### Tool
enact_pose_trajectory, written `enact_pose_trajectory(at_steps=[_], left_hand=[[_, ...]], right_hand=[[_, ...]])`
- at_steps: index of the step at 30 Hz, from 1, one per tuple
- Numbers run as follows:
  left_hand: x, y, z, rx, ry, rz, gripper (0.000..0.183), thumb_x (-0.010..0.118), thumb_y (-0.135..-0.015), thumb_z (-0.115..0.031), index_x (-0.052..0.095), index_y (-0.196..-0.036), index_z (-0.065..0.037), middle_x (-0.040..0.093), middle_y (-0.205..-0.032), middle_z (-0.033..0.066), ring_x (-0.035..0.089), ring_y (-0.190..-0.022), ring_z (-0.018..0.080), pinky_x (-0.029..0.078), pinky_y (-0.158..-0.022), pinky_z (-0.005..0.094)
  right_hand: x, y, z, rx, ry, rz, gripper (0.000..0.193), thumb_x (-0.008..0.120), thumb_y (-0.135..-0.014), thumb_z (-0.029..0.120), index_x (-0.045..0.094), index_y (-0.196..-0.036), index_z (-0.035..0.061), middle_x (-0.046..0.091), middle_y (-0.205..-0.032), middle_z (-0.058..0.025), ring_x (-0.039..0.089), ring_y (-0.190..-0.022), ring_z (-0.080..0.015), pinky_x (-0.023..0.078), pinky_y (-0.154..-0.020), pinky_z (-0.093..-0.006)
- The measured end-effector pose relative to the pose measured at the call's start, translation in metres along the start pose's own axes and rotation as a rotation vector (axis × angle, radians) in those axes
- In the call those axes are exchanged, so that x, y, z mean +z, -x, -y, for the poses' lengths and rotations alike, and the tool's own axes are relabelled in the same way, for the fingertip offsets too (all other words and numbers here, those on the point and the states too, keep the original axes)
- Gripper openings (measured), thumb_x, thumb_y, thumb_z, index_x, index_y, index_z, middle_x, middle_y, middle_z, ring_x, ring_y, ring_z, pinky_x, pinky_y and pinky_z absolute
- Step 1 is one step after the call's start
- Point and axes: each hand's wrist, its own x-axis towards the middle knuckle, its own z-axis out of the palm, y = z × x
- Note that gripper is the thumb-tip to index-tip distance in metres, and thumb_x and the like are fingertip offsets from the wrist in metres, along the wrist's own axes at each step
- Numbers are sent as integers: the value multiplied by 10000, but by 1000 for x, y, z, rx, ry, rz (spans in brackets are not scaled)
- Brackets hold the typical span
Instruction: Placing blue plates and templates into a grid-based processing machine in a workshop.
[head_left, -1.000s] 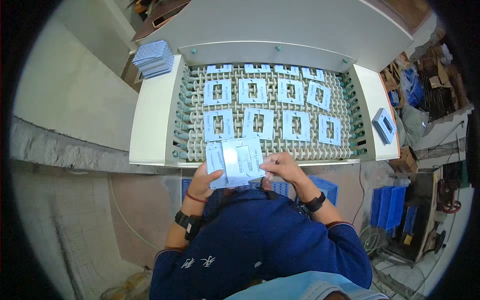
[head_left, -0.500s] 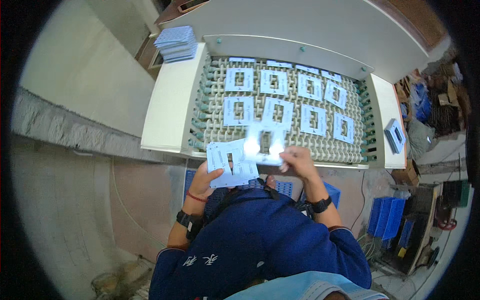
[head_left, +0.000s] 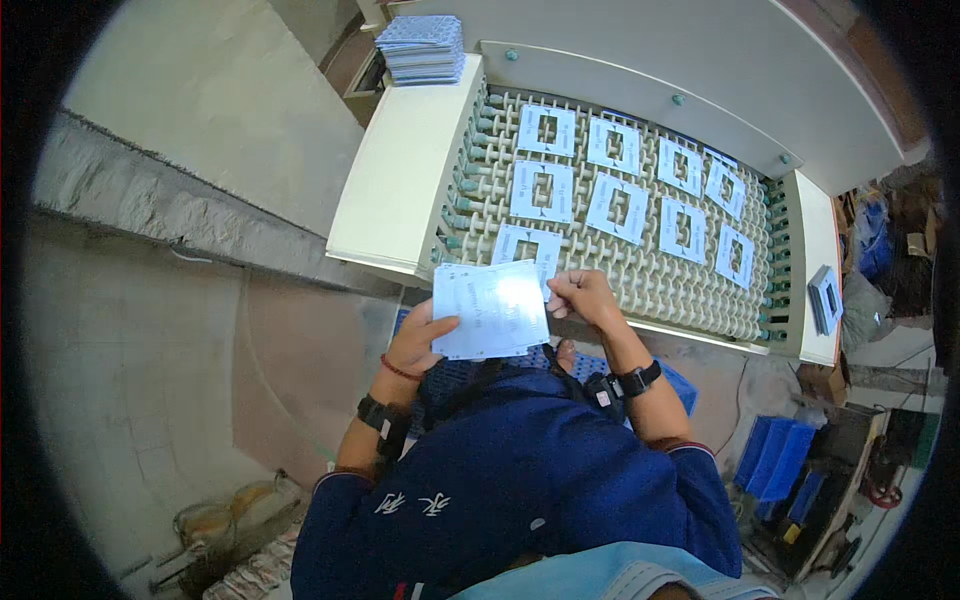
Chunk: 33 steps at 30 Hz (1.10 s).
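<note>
A small stack of flat, pale silvery panels (head_left: 490, 312) is held level in front of me. My left hand (head_left: 420, 338) grips its left edge, thumb on top. Glare washes out much of the top panel's face. By the stack's right edge, my right hand (head_left: 583, 298) has its fingers closed together; whether a panel's edge lies between them I cannot make out. Just beyond the stack, a panel with a rectangular window (head_left: 528, 240) rests on the rollers, partly hidden by the stack. More windowed panels (head_left: 541, 190) lie in rows farther back on the roller conveyor (head_left: 640, 275).
A taller panel stack (head_left: 420, 52) stands on the conveyor's left ledge (head_left: 400, 190). A few windowed panels (head_left: 825, 300) rest on the right ledge. Blue bins (head_left: 775, 455) stand at lower right, and a rough wall ledge (head_left: 200, 215) runs along the left.
The panel my right hand held has been let go and now lies on the near rollers. My right hand has come back to the stack's edge. The view has shifted, so the conveyor appears farther right.
</note>
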Motion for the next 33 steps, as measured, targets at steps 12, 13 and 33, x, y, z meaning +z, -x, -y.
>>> enact_pose_trajectory(at_steps=[12,13,33], left_hand=[[6,-33,4,-57,-110,-24,431,634,-796,-114,465,-1155,54,568,-1059,126,572,-941,201,478,-798,315],[4,-31,3,-65,-110,-68,424,635,-792,-105,469,-1149,53,573,-1048,126,581,-926,208,488,-786,322],[56,-67,30,-84,-96,8,415,616,-804,-84,457,-1157,67,575,-1047,134,581,-913,206,494,-786,326]], right_hand=[[-24,37,2,20,76,-122,218,659,-801,212,625,-753,2,551,-559,-2,515,-442,-71,400,-403,-198],[-34,38,0,5,31,-216,208,664,-797,207,629,-766,4,546,-553,-1,515,-439,-68,398,-399,-193],[-63,83,2,-240,316,-236,315,723,-729,270,653,-892,9,635,-738,-28,597,-650,-123,479,-596,-247]])
